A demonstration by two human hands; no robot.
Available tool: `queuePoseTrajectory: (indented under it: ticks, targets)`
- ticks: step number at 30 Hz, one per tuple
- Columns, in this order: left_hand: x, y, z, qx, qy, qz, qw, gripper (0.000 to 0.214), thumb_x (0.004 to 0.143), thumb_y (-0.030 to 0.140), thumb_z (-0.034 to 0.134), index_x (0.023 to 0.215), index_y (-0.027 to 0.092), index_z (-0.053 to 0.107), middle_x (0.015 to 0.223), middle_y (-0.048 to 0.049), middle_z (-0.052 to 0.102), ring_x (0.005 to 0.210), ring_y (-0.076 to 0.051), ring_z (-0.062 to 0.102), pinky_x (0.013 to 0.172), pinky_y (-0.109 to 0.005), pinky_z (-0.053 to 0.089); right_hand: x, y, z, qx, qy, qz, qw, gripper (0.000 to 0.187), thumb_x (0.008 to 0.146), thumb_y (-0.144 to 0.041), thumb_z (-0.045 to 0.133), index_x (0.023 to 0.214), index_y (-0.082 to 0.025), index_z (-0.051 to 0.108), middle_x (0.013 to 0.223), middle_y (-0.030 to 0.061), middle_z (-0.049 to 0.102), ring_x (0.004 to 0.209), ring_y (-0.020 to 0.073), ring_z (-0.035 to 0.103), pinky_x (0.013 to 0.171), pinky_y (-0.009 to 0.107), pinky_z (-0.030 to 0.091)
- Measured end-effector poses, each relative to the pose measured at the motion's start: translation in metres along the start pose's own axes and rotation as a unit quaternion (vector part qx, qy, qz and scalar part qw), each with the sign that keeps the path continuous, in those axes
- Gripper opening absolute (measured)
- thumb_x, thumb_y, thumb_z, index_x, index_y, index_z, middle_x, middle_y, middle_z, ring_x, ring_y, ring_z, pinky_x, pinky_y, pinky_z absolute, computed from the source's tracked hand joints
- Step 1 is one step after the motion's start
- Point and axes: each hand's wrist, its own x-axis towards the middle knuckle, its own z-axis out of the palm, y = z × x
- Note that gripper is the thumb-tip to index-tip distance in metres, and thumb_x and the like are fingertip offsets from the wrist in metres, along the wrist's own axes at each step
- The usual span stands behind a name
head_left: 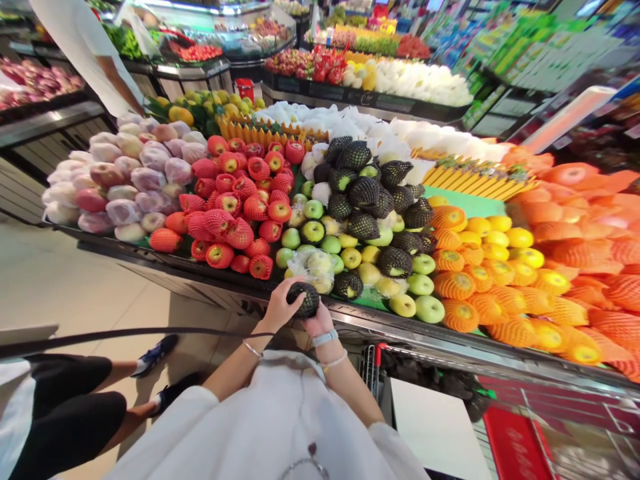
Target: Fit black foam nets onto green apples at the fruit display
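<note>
Between both hands, just in front of the stand's edge, is a round fruit in a black foam net [306, 300]. My left hand [281, 308] wraps it from the left, thumb and fingers closed on it. My right hand [320, 323] cups it from the right and below, its fingers partly hidden by the fruit. Right behind it lies a clear plastic bag of pale yellow-green fruit [315, 265]. More black-netted fruit [365, 192] is heaped behind, among loose green apples [421, 285].
Red-netted apples [230, 203] and wrapped pale fruit [145, 177] fill the stand's left; orange-netted fruit [500, 270] fills its right. A shopping cart with a white box [435, 427] stands at my right. One person's legs [75, 400] are at my left; another person [85, 53] stands beyond.
</note>
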Motion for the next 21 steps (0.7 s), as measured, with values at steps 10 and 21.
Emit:
queuePoseTrajectory:
  ticks: [10,21]
  targets:
    - [0.012,-0.033,-0.009,-0.357,0.152,-0.171,0.905,0.017,0.073,0.029,0.060,0.085,0.018,0.065,0.085,-0.0001,0.070,0.081,-0.015,0.065,0.082,-0.028,0.047,-0.032,-0.044,0.032,-0.163,-0.041,-0.182,0.969,0.040,0.082,-0.040,0.055,0.119,-0.026,0.055,0.130,0.0047,0.053,0.124,0.0220,0.045,0.110,0.043,0.028]
    - [-0.004,-0.023,0.000,-0.341,0.073,-0.194,0.917,0.042,0.079,0.048,0.055,0.110,0.020,0.060,0.107,-0.0058,0.068,0.104,-0.023,0.061,0.093,-0.039,0.046,-0.004,-0.031,0.020,-0.021,0.052,-0.094,0.994,0.019,0.077,-0.036,0.058,0.084,-0.022,0.069,0.093,0.0015,0.069,0.094,0.0183,0.061,0.098,0.037,0.042]
